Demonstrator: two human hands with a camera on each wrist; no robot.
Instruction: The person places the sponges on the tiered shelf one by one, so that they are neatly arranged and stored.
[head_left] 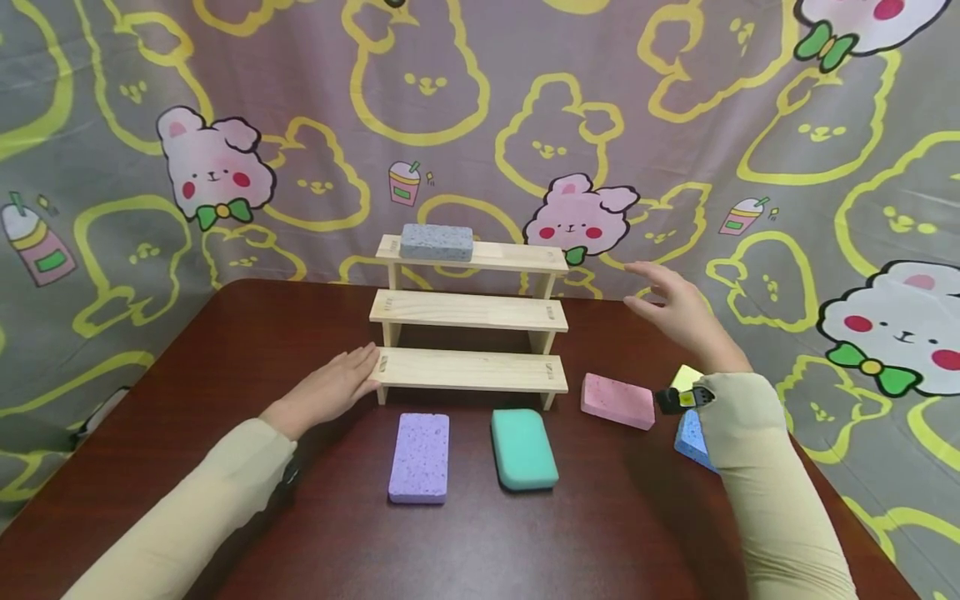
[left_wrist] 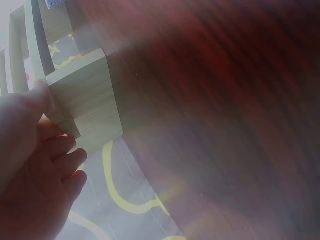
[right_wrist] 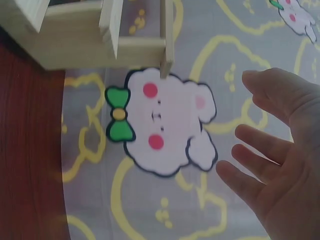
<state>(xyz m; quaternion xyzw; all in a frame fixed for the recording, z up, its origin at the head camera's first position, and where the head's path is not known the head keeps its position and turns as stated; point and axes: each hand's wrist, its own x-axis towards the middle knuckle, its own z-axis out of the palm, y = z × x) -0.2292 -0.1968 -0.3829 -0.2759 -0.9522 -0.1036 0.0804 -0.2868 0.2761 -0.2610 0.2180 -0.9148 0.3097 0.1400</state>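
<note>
A three-tier wooden stand (head_left: 471, 311) is on the dark table, a grey sponge (head_left: 437, 242) lying on its top tier toward the left. My left hand (head_left: 333, 385) grips the left end of the bottom tier, thumb at the front edge and fingers toward the back; the left wrist view shows that board end beside the thumb. To the right of the stand, my right hand (head_left: 678, 308) is raised in the air, thumb apart from the fingers, holding nothing. In front of the stand lie a purple sponge (head_left: 419, 458) and a teal sponge (head_left: 523, 450).
A pink sponge (head_left: 618, 402) lies to the right of the stand. Beyond it, a blue sponge (head_left: 694, 440) and a yellow piece (head_left: 686, 378) are partly covered by the right forearm. A patterned curtain (head_left: 465, 100) hangs behind the table (head_left: 300, 533) and along its sides.
</note>
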